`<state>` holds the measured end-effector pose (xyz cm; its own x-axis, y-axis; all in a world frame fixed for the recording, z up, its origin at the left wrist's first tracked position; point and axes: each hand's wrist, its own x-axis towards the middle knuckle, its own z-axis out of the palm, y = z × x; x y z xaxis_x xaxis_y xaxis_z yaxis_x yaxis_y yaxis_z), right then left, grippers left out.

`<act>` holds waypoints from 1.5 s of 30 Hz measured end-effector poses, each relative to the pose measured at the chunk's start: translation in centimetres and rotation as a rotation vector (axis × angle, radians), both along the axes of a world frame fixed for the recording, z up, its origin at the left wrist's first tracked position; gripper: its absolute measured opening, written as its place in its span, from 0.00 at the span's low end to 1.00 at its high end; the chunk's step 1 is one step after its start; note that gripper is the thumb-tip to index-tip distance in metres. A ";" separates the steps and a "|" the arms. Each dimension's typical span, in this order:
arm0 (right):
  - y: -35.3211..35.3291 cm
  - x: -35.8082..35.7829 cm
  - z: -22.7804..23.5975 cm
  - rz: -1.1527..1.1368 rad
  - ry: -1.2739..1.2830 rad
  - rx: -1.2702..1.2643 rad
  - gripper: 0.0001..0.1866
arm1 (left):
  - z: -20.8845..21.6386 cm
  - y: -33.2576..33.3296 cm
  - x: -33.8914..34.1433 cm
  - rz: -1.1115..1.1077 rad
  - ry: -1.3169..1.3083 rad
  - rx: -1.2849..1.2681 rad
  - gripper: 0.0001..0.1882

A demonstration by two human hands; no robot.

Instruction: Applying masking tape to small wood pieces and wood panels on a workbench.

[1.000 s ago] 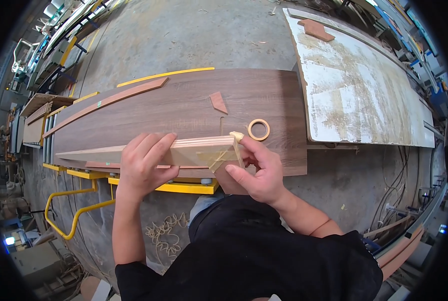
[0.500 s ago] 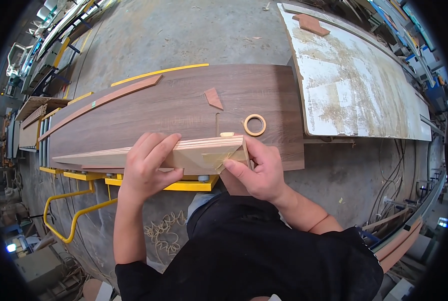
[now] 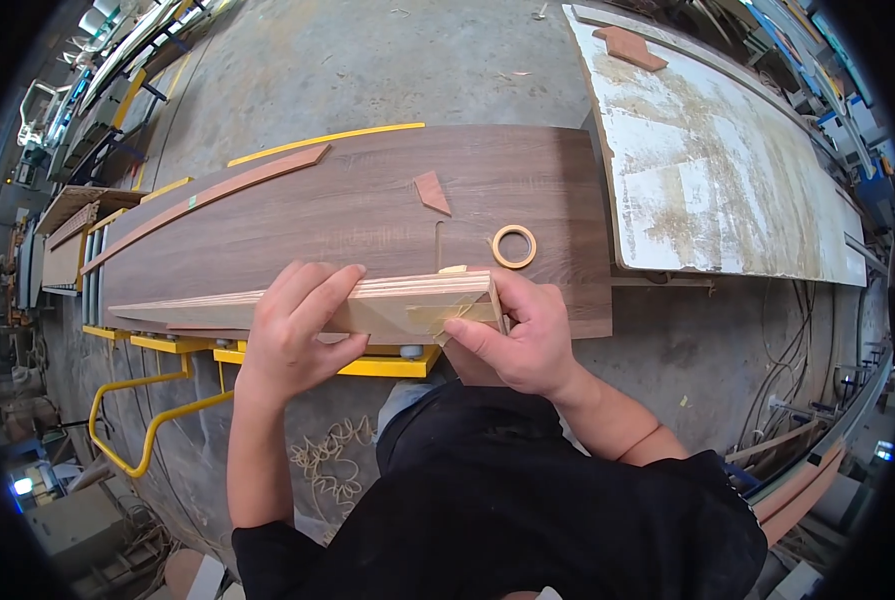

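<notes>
A long, layered plywood strip (image 3: pixel 397 297) lies edge-on along the near side of a brown wood-grain board (image 3: pixel 357 215). My left hand (image 3: pixel 289 325) is closed around it, fingers over the top edge and thumb below. At its right end my right hand (image 3: pixel 529 325) grips the corner, the thumb pressing on a piece of yellowish tape (image 3: pixel 427 318) stuck to the near face. A small pale block (image 3: pixel 453 269) sits just behind the strip. Beyond my right hand lies a roll of masking tape (image 3: pixel 514 264). The fingers behind the strip are partly hidden.
On the board lie a small reddish offcut (image 3: pixel 431 192) and a long reddish strip (image 3: pixel 207 198). A stained white panel (image 3: pixel 727 190) stands at the right with another offcut (image 3: pixel 631 50) on it. A yellow bent rail (image 3: pixel 145 440) and tangled cord (image 3: pixel 327 465) are at the lower left.
Both hands keep their hold on the plywood strip, with only a slight shift of my right thumb at the tape. The whole view has moved a little.
</notes>
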<state>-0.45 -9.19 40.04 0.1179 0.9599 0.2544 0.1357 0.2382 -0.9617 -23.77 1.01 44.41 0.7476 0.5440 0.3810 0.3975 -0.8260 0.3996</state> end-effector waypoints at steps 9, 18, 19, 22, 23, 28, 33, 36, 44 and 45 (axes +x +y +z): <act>-0.1 0.1 0.1 -0.015 -0.067 0.000 0.19 | -0.5 0.0 0.1 0.037 0.062 -0.054 0.33; 0.1 0.4 0.2 0.037 -0.062 -0.076 0.25 | -0.2 -0.1 0.0 0.042 0.069 -0.061 0.34; 0.2 0.4 0.3 0.055 -0.049 -0.091 0.26 | -0.3 0.0 0.0 0.041 0.068 -0.059 0.34; 0.3 0.6 0.0 0.048 -0.013 -0.049 0.28 | -0.5 0.2 0.2 0.043 0.057 -0.049 0.34; 0.3 0.6 0.0 0.048 -0.014 -0.048 0.28 | -0.7 0.2 0.4 0.020 0.041 -0.036 0.33; 0.4 1.4 0.7 0.059 -0.168 -0.238 0.18 | -1.0 0.1 0.4 -0.003 0.023 -0.031 0.32; 0.5 1.4 0.2 -0.003 -0.210 -0.179 0.16 | -1.0 0.1 0.7 0.007 0.025 -0.040 0.31; 0.6 1.2 -0.1 -0.018 -0.181 -0.172 0.16 | -1.4 0.3 0.6 0.010 0.043 -0.058 0.34; 0.7 1.1 0.2 -0.040 -0.152 -0.179 0.17 | -1.6 0.5 0.9 -0.007 0.033 -0.075 0.35; 0.7 1.1 -0.2 -0.044 -0.138 -0.183 0.17 | -1.7 0.6 0.9 -0.013 0.024 -0.073 0.35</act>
